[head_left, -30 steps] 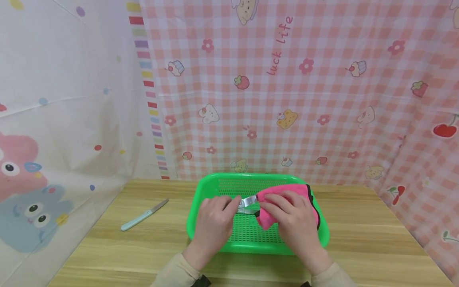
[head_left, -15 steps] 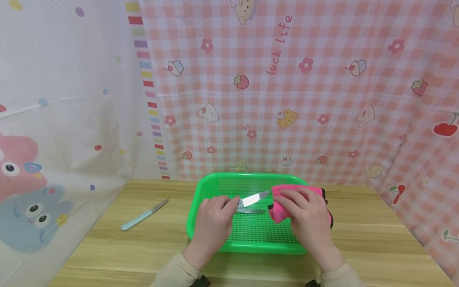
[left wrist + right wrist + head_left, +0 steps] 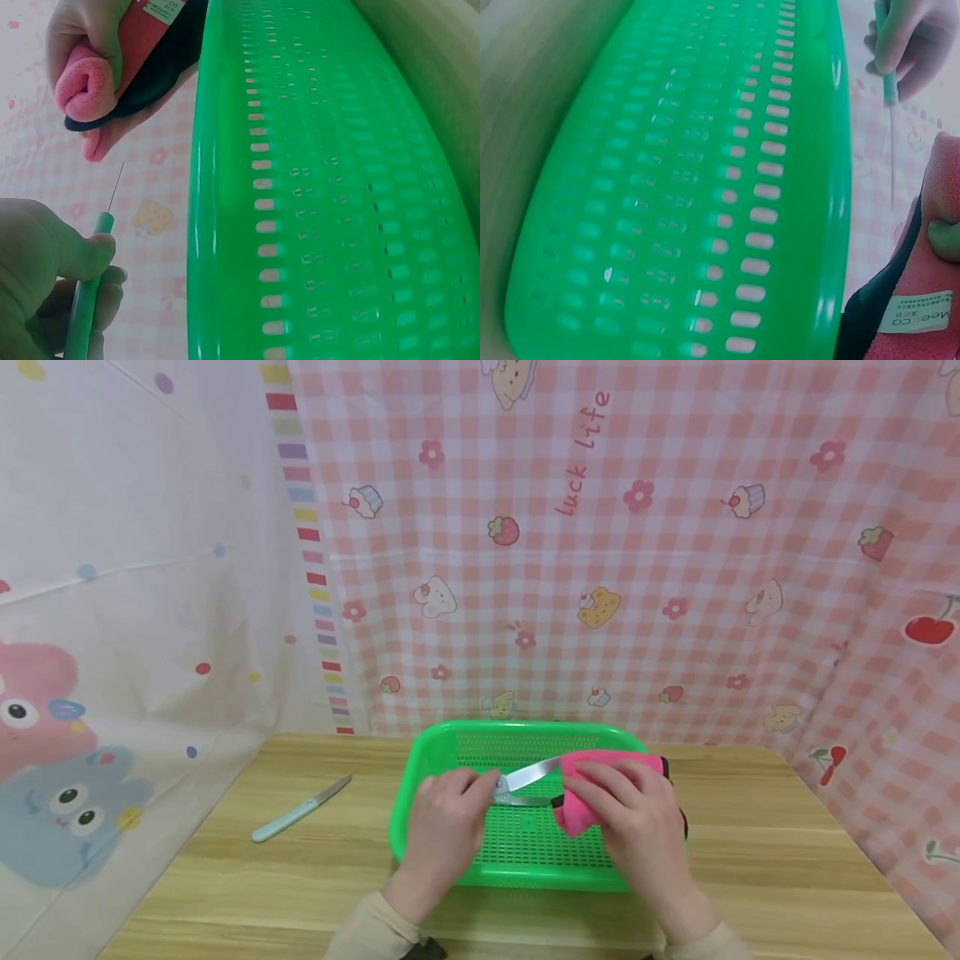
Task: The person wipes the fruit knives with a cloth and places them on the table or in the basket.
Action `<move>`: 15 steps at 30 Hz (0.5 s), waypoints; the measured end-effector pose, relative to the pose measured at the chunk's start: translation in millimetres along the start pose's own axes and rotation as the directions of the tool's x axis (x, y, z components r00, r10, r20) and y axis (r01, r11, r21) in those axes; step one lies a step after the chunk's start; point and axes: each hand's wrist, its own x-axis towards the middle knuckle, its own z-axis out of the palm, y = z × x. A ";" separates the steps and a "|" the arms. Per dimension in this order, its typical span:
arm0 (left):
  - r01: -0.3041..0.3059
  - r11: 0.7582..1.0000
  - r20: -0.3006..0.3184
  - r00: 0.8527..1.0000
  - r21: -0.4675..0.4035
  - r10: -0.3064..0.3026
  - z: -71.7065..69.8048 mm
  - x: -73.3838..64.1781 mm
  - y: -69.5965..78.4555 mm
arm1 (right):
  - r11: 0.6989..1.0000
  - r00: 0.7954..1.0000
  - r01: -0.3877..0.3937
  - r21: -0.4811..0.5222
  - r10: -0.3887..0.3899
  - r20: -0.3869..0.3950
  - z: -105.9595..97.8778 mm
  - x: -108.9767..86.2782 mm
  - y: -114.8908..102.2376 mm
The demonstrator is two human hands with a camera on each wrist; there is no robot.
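Note:
My left hand (image 3: 447, 814) grips the pale green handle of a small knife (image 3: 532, 774), its blade pointing right above the basket. A pink cloth (image 3: 579, 814) with black edging is bunched in my right hand (image 3: 637, 806); it overlaps the blade's tip in the head view. The right wrist view shows a white printed label (image 3: 916, 311) on the cloth. Below the held knife, a second blade (image 3: 525, 801) shows inside the green basket (image 3: 517, 878), its handle end hidden behind my left hand.
Another knife (image 3: 300, 812) with a light blue handle lies on the wooden table (image 3: 315, 893), left of the basket. A pink checked curtain (image 3: 540, 577) hangs behind the table's back edge, and a white patterned curtain (image 3: 150, 652) hangs on the left.
My right hand and the cloth slid right off the blade, baring it to the tip, then moved back left onto the tip. My left hand has stayed in place.

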 end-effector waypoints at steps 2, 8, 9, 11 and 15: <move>-0.001 1.000 -0.008 1.000 -0.004 0.001 1.2 0.3 0.7 | 1.000 1.000 0.022 -0.002 -0.022 -0.019 1.9 2.7 -4.1; 0.019 1.000 -0.003 1.000 -0.014 -0.019 1.9 0.4 4.6 | 0.996 0.995 0.090 0.003 -0.090 -0.047 8.6 8.3 -14.9; 0.022 1.000 -0.002 1.000 -0.013 -0.022 1.8 0.4 5.3 | 0.995 0.994 0.096 0.009 -0.096 -0.043 9.4 8.6 -16.2; 0.032 0.999 0.002 0.999 -0.016 -0.032 1.5 -0.2 6.6 | 0.995 0.994 0.101 0.015 -0.100 -0.033 10.9 8.3 -18.5; 0.039 0.999 0.000 0.999 -0.020 -0.039 2.8 -2.3 8.2 | 0.994 0.995 0.103 0.027 -0.103 -0.008 14.0 6.4 -22.7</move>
